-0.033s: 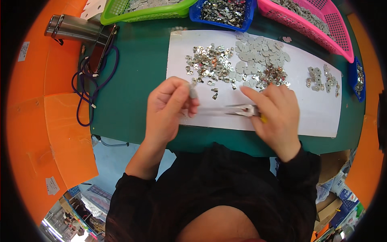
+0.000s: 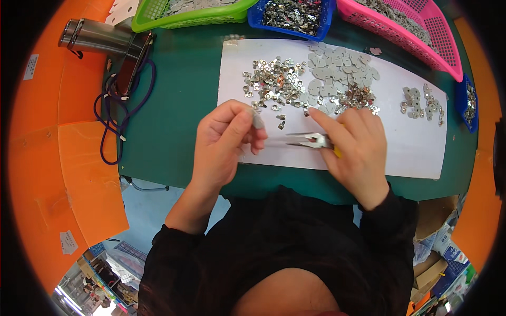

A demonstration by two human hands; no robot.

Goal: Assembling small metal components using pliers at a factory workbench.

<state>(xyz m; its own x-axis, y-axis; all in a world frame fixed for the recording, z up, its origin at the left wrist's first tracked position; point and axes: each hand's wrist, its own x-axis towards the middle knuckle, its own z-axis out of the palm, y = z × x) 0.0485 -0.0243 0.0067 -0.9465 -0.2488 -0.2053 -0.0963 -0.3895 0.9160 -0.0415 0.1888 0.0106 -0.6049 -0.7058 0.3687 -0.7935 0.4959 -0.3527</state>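
My left hand (image 2: 224,142) is closed, pinching a small flat grey piece (image 2: 257,120) between thumb and forefinger. In my right hand (image 2: 358,150) is a pair of pliers (image 2: 315,140) with a bit of yellow on the handle. The plier jaws point left toward the left hand, apart from the grey piece, with a narrow gap between their tips. My right forefinger reaches out to a small metal clip at the edge of a scattered pile of metal clips (image 2: 276,81). Behind my right hand lie a heap of flat grey pieces (image 2: 342,68) and some coppery metal bits (image 2: 357,97).
A white board (image 2: 400,152) lies on the green table (image 2: 168,142). Along the back stand a green basket (image 2: 197,21), a blue bin (image 2: 290,30) and a pink basket (image 2: 406,47). A small blue tray (image 2: 466,105) sits at right; a steel flask (image 2: 100,37) and purple cord (image 2: 150,89) at left.
My right hand and the pliers have shifted slightly left. My left hand has moved a little to the right with the grey piece.
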